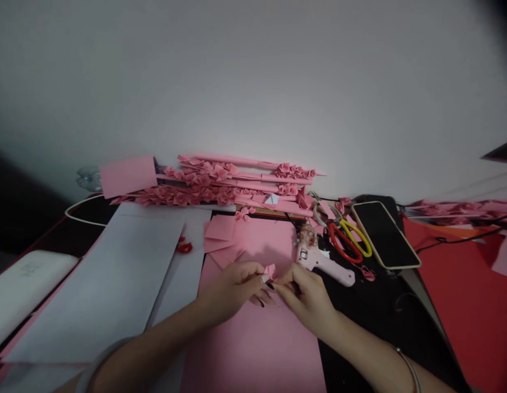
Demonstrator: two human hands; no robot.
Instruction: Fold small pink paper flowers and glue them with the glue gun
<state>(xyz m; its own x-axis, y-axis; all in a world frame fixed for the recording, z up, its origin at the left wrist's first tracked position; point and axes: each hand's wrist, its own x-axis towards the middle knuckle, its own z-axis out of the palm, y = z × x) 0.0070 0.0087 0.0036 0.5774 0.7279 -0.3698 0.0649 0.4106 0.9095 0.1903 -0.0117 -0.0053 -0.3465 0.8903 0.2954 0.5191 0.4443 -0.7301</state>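
Observation:
A small folded pink paper flower [270, 272] is pinched between my two hands, above a pink paper sheet [257, 349]. My left hand [236, 290] grips it from the left with thumb and fingers. From the right, the fingertips of my right hand [304, 295] close on its lower edge; part of that grip is hidden. Just beyond my hands lie square pink paper pieces [220, 228] and a loose paper flower [244, 213]. A pale pink glue gun [329, 266] rests to the right of my right hand.
Pink paper stems with flowers [204, 172] are piled along the wall. Red-handled scissors [344, 243], yellow-handled scissors [357, 238] and a phone [386, 234] lie at the right, beside red paper [461, 295]. White sheets [101, 284] and a white device [30, 284] are at the left.

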